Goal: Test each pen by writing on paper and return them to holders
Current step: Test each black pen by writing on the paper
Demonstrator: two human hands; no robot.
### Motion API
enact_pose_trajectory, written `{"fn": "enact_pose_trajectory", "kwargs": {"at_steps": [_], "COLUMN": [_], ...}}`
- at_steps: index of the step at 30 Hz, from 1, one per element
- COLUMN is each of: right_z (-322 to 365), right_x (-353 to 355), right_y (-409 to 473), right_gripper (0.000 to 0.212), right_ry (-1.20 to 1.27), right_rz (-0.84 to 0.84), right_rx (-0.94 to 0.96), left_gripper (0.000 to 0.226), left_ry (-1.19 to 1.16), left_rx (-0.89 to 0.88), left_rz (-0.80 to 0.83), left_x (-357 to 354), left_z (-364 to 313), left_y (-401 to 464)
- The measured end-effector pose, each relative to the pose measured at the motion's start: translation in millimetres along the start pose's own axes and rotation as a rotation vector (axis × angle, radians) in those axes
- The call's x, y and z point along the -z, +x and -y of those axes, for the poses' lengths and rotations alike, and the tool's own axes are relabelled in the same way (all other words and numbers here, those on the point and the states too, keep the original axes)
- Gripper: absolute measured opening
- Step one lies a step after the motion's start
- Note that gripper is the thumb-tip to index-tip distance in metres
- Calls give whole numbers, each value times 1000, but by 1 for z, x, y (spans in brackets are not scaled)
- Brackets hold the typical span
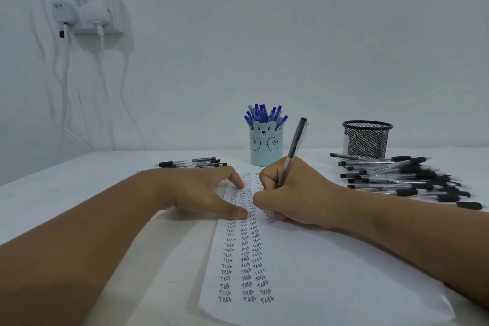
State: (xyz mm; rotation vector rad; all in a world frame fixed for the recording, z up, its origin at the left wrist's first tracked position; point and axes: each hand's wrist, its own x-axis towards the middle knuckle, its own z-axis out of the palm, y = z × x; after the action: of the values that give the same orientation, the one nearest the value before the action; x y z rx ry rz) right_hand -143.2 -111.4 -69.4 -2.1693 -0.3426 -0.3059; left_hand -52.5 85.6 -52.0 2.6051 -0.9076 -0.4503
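A white sheet of paper lies in front of me, covered with columns of the handwritten word "Test". My right hand grips a black pen in a writing hold, its tip down on the paper near the top of a column. My left hand presses flat on the sheet's upper left, fingers and thumb spread. A light blue bear-face holder full of blue pens stands behind the paper. A black mesh holder stands at the back right.
A large pile of black pens lies on the right of the white table. A few black pens lie behind my left hand. On the wall at upper left hangs a power strip with plugs and dangling cables.
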Motion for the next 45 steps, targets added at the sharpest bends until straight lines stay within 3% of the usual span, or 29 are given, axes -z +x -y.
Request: {"fn": "enact_pose_trajectory", "kwargs": {"at_steps": [9,14,36,45], "right_z": [0,1,4,2], "right_x": [-2,-3,-2,-2], "right_y": [2,2,0,1], "right_gripper": [41,37,42,44], "right_ry": [-25,-22,-19,-2], "right_rz": [48,69,110,108], "right_rx": [-10,-8,2,3], "left_gripper": [88,74,84,67], "left_ry": [8,-6,-18,-26], "left_rx": [0,2,-3,12], "left_rz": [-11,1,-2,2], "left_x": [0,1,1,2], "left_z": [1,-1,2,-2], "left_y": [1,-1,0,-2]}}
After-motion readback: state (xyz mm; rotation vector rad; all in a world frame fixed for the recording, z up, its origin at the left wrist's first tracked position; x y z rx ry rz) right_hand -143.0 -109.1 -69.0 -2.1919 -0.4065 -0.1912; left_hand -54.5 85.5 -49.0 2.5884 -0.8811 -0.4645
